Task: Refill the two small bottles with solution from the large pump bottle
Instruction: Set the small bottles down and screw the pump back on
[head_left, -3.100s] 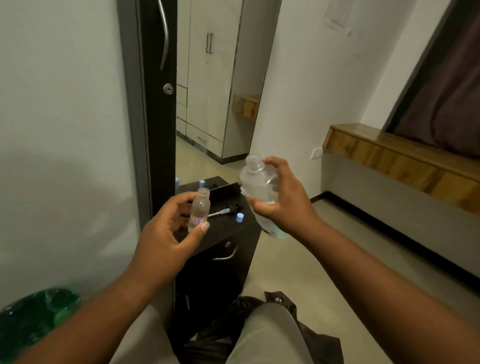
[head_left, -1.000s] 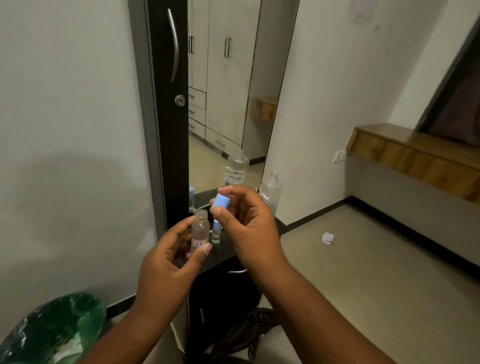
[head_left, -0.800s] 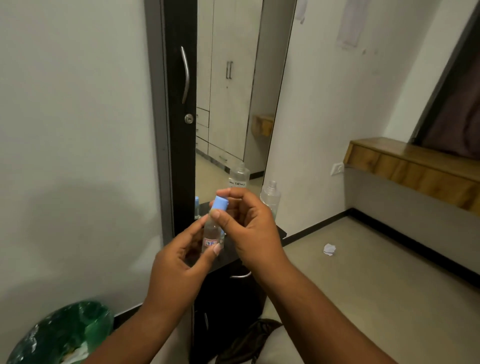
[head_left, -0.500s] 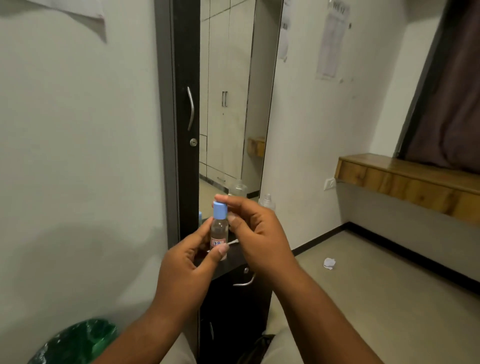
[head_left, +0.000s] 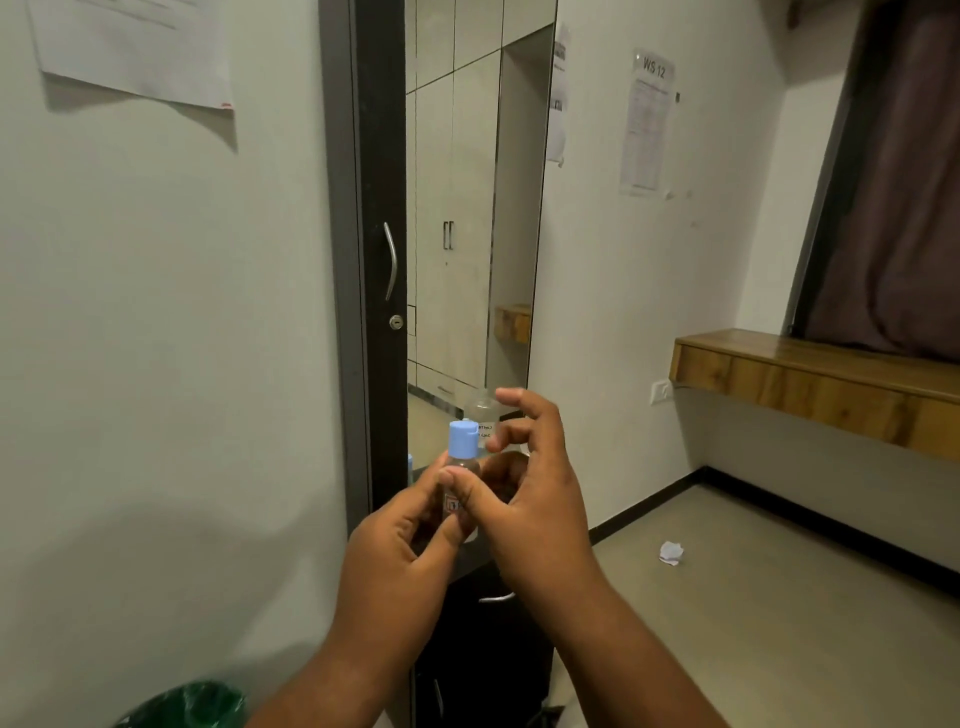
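Head view, hidden: large bottle mostly behind right hand.
Small bottles: one, blue cap on.
Left hand: grasping it.
Right hand: fingers spread at 3 o'clock, thumb on bottle.

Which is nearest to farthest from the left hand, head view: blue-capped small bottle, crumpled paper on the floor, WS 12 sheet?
1. Blue-capped small bottle: held in the left hand.
2. Crumpled paper: on the floor, to the right.
3. WS 12 sheet: high on the far wall.
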